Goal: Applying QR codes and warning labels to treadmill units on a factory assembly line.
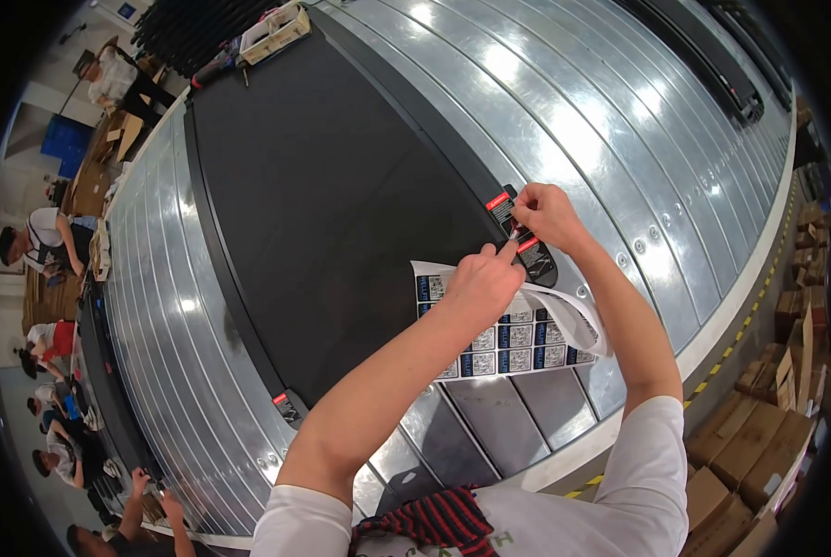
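Observation:
A flat black treadmill (313, 176) lies in front of me, its belt between two dark side rails. At the near end of its right rail, a red-topped black label (501, 212) and a second similar label (536, 260) sit close together. My right hand (550, 215) is closed in a pinch at the first label's edge; what its fingertips hold is too small to make out. My left hand (485, 283) points its index finger at the gap between the labels, other fingers curled over a sheet of square stickers (515, 348). The sheet's right side curls up.
Ribbed shiny metal slats (564, 102) form the bench under the treadmill. A cream tray (276, 35) with tools stands at the far end. Cardboard boxes (749, 441) are stacked on the right. Several people work along the left, one person's hands (160, 497) near the lower left.

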Available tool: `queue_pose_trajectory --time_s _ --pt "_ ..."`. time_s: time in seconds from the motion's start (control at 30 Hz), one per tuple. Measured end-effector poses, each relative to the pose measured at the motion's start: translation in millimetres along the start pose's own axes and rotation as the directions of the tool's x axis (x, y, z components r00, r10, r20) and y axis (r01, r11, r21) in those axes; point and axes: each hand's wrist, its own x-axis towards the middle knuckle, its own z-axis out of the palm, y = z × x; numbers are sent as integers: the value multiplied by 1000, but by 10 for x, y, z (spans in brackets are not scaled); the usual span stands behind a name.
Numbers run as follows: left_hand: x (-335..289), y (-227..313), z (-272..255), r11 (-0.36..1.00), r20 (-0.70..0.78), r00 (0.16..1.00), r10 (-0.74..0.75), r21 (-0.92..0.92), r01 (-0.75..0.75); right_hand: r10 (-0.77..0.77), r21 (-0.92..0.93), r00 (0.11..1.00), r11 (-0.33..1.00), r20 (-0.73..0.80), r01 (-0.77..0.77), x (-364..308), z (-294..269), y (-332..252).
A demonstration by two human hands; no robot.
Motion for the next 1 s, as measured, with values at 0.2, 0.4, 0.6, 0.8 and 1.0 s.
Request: queue_pose_trajectory --time_s 0.2,0.4,0.6,0.8,1.0 --pt "23 1 8 1000 76 997 -21 17 20 -188 -452 982 876 3 169 -62 -59 -138" --pt "20 -11 -6 999 108 993 -43 -5 44 2 -458 1000 889 -19 -11 -45 -100 -103" --pt "-596 -55 -191 996 87 996 8 -84 0 124 -170 986 975 -111 -142 89 79 81" --pt "-2211 -157 -774 588 92 897 -433 -725 358 268 -2 944 962 -195 -273 41 254 221" --pt "-4195 50 -1127 -221 159 478 -864 -972 -77 -121 -453 828 875 -547 -172 -525 585 -94"
